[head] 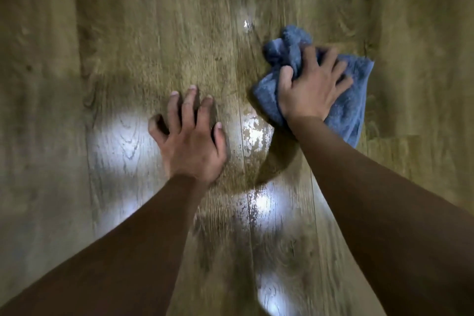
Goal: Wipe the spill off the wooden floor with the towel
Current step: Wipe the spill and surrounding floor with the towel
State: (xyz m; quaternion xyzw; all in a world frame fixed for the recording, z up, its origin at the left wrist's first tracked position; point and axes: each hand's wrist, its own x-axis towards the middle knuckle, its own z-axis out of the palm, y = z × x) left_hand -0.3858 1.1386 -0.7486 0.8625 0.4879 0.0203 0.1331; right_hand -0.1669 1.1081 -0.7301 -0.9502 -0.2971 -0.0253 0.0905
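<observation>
From the head view, the blue towel lies bunched on the wooden floor just right of the spill, so a stroke that stays out there could likely miss the wet sheen, or only smear it along the plank seam. The right hand presses down on the towel, thumb and forefinger pinching a fold while the other fingers spread over the cloth beneath them. Left of the spill, the left hand braces on the floor, fingers splayed, holding nothing.
</observation>
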